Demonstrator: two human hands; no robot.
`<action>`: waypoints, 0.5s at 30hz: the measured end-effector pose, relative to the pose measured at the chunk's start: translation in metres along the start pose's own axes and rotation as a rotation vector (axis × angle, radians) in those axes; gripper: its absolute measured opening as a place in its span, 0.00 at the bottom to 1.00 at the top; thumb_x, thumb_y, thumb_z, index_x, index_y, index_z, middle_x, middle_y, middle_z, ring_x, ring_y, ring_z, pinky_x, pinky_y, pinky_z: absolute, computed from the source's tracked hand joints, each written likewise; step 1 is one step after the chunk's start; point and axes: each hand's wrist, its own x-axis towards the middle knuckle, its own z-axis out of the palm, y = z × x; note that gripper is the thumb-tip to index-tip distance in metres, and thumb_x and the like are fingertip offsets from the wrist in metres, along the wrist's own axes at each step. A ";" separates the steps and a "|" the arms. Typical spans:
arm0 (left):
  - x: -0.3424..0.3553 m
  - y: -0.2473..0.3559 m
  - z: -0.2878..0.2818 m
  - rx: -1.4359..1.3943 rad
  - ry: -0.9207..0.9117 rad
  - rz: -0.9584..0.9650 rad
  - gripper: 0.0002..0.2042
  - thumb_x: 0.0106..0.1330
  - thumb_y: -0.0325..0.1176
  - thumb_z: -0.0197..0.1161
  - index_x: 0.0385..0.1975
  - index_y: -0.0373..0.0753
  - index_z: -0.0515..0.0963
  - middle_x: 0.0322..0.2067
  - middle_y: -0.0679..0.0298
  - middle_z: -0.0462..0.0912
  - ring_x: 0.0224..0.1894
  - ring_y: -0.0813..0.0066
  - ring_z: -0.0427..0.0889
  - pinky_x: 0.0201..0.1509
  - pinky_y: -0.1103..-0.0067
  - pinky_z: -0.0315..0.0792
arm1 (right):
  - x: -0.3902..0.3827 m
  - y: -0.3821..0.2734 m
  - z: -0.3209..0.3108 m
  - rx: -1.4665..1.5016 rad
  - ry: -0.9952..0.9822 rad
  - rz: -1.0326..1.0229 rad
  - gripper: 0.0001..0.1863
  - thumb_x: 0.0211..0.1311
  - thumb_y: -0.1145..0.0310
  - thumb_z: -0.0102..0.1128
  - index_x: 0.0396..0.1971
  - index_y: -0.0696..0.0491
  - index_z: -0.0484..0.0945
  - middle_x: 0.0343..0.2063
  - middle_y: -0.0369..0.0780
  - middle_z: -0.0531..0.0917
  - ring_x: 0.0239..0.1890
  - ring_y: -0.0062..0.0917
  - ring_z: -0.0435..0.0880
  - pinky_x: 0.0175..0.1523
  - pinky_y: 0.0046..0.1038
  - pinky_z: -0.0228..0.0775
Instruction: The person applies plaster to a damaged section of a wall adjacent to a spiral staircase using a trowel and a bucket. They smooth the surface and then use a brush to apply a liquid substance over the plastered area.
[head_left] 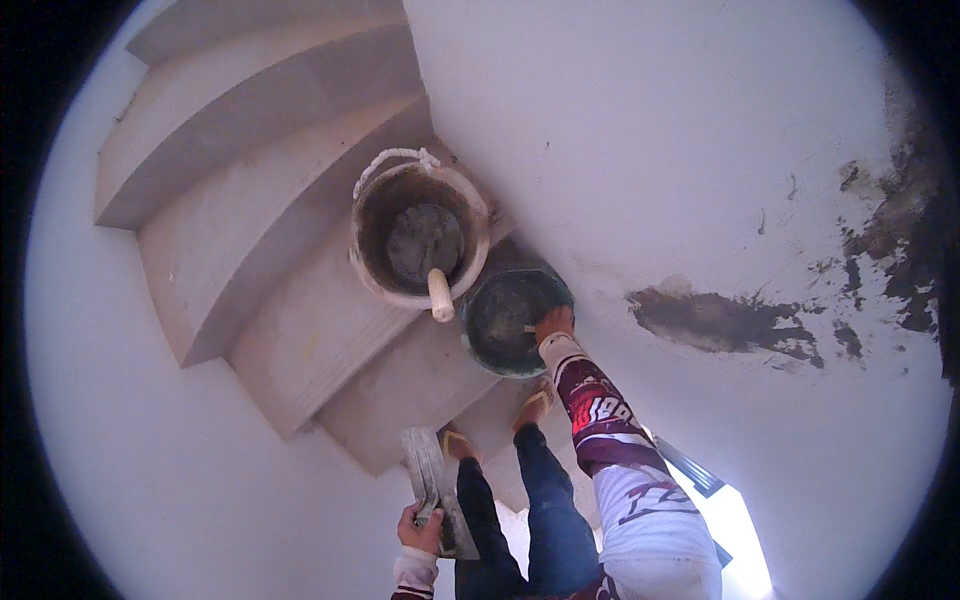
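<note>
Left hand (420,528) holds trowel (433,480); right hand (556,322) (perhaps gripping) at green bucket (545,285).

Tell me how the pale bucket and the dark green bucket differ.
Colour: the pale bucket has a whitish rim, while the dark green bucket is much darker.
Handle: a whitish rope loops over the pale bucket's far edge; none shows on the dark green bucket.
Use: a wooden tool handle leans over the pale bucket's rim, while the right hand is at the dark green bucket.
Both are round and open-topped.
</note>
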 end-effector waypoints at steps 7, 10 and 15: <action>0.003 -0.005 -0.011 0.078 -0.025 -0.040 0.17 0.56 0.29 0.70 0.41 0.30 0.74 0.26 0.63 0.79 0.21 0.81 0.74 0.22 0.80 0.70 | 0.030 -0.023 0.002 0.327 0.116 0.012 0.17 0.66 0.59 0.45 0.41 0.50 0.82 0.40 0.43 0.84 0.45 0.37 0.83 0.51 0.42 0.71; 0.000 0.022 -0.007 0.028 -0.050 -0.064 0.16 0.57 0.29 0.69 0.41 0.30 0.73 0.25 0.65 0.78 0.20 0.81 0.73 0.21 0.81 0.69 | 0.021 -0.041 0.025 0.566 0.209 0.283 0.18 0.66 0.59 0.46 0.41 0.55 0.80 0.40 0.48 0.83 0.44 0.39 0.84 0.49 0.41 0.76; 0.000 0.009 -0.005 0.029 -0.010 0.033 0.14 0.58 0.29 0.68 0.41 0.32 0.73 0.24 0.66 0.78 0.18 0.82 0.72 0.20 0.81 0.67 | -0.082 -0.022 -0.032 0.657 0.080 0.176 0.16 0.64 0.63 0.50 0.43 0.59 0.75 0.41 0.53 0.80 0.43 0.44 0.83 0.47 0.42 0.77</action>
